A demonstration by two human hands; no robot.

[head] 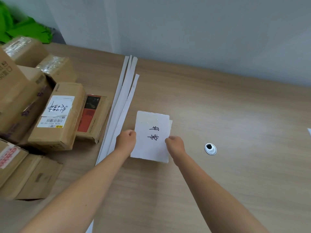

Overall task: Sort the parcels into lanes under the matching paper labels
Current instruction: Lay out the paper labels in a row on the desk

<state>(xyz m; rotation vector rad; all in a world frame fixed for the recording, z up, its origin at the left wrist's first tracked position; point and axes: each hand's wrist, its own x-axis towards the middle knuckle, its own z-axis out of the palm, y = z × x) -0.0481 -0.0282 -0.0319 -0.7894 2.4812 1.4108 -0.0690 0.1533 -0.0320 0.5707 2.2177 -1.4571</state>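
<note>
While the left hand (126,140) and right hand (175,145) each pinch a side edge, the stack of paper labels (152,137) hangs between them over the surface (235,115). It looks thin, light and floppy, so edge grips suit it. Left of the left hand lie the parcels (57,115) — stiff cardboard, probably best gripped across opposite sides.

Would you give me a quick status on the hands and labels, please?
Left hand, right hand pinch the label stack. Parcels piled left, unsorted. White strips between.
</note>
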